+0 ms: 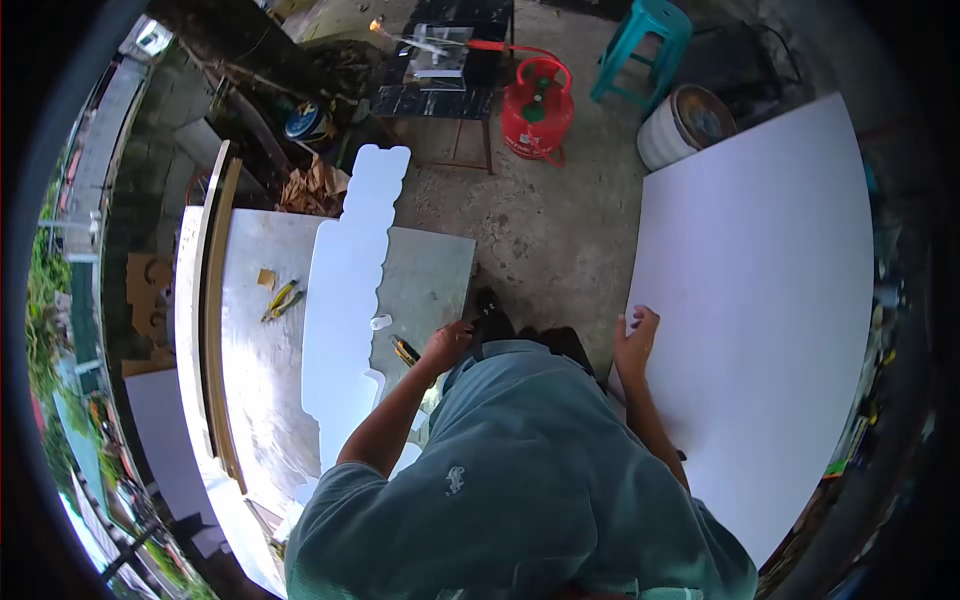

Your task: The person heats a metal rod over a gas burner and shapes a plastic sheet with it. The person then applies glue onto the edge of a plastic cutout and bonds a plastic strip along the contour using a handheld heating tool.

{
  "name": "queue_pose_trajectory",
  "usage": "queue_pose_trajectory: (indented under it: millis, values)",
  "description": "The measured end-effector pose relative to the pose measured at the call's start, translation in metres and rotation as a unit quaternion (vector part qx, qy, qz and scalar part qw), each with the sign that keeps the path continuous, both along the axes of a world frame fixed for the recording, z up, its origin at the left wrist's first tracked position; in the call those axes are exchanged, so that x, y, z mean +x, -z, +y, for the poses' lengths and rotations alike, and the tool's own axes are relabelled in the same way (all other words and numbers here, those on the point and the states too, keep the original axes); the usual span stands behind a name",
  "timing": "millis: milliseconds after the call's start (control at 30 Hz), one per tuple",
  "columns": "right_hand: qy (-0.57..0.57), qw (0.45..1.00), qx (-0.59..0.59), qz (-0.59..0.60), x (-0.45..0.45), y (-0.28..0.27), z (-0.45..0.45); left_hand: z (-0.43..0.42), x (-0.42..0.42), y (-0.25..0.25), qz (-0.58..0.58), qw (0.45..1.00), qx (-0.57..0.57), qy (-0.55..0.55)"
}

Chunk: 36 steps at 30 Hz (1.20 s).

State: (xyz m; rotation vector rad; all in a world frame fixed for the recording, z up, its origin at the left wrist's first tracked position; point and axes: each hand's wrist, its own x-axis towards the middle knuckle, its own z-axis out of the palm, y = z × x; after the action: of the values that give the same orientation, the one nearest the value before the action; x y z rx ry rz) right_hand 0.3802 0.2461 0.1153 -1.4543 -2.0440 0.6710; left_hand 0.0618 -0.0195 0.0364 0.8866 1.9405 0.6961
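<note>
My left hand [447,347] is at my hip against my dark shorts, its fingers curled; what they hold, if anything, is hidden. Beside its wrist, a yellow and black utility knife [404,350] lies on the table. Left of that is a long white cut-out panel [345,270] with a scalloped edge, and a small white roll-shaped piece [381,322] rests at its edge. My right hand [635,342] is closed in front of the left edge of a large white board [755,300]. Something small and white shows between its thumb and fingers, too small to name.
Yellow-handled pliers [282,300] and long wooden strips [218,310] lie on the metal-topped table [440,260]. Ahead, a torch with a lit flame [376,27] rests on a black stand [430,100], beside a red gas cylinder [538,108]. A teal stool [645,45] and white bucket [680,128] stand right.
</note>
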Motion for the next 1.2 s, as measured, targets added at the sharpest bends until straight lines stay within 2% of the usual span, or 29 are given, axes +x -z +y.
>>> queue_pose_trajectory:
  millis: [133,300,367,433,500,633,867,1033,1200]
  values:
    - [-0.065,0.998,-0.011,-0.017,-0.062,-0.001,0.041,-0.008,-0.009,-0.018,0.014,0.999,0.011,-0.051]
    - [-0.160,0.986,-0.049,-0.009,-0.131,0.003,0.064,-0.014,-0.006,-0.032,-0.036,0.988,0.010,-0.152]
    - [-0.250,0.967,-0.041,-0.011,-0.157,0.004,0.079,-0.012,-0.002,-0.025,-0.022,0.984,0.027,-0.174]
    - [-0.280,0.959,-0.045,-0.020,-0.184,0.005,0.099,-0.001,-0.003,-0.031,-0.035,0.975,-0.011,-0.218]
    - [-0.312,0.948,-0.064,-0.022,-0.215,0.008,0.124,0.011,-0.002,-0.033,-0.032,0.969,0.001,-0.246]
    - [-0.343,0.936,-0.075,-0.029,-0.280,0.022,0.184,0.037,-0.004,-0.032,-0.027,0.943,0.034,-0.330]
    - [-0.410,0.904,-0.121,-0.012,-0.413,0.056,0.295,0.115,-0.010,-0.024,-0.088,0.879,-0.065,-0.464]
    - [-0.424,0.894,-0.144,-0.004,-0.513,0.079,0.380,0.170,-0.009,-0.050,-0.087,0.864,-0.107,-0.484]
    - [-0.442,0.889,-0.116,0.002,-0.616,0.099,0.426,0.186,0.009,-0.077,-0.109,0.799,-0.117,-0.580]
